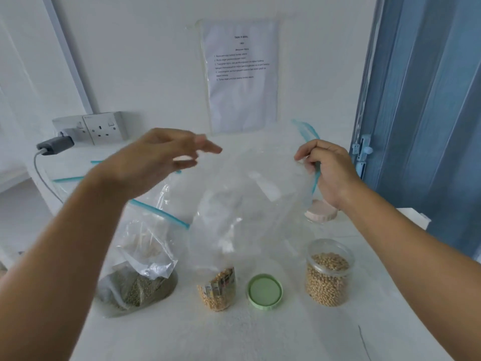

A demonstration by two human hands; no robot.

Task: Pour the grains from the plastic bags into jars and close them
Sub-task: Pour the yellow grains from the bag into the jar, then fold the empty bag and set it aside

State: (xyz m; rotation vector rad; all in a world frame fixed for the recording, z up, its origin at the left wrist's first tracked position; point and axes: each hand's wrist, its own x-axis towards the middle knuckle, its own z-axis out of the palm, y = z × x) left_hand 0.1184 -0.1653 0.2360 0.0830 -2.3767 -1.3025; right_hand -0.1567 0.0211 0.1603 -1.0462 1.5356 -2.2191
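Bag (247,199) upright, mouth down in jar (217,289), R hand (329,173) pinching seal.

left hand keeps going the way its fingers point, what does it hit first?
Probably the clear plastic zip bag the right hand holds up; the left hand points right, toward its upper side. Depth unclear.

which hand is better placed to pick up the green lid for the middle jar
Left. The left hand is open and holds nothing, while the right hand pinches the empty bag above the middle jar. The green lid lies free on the table beside that jar.
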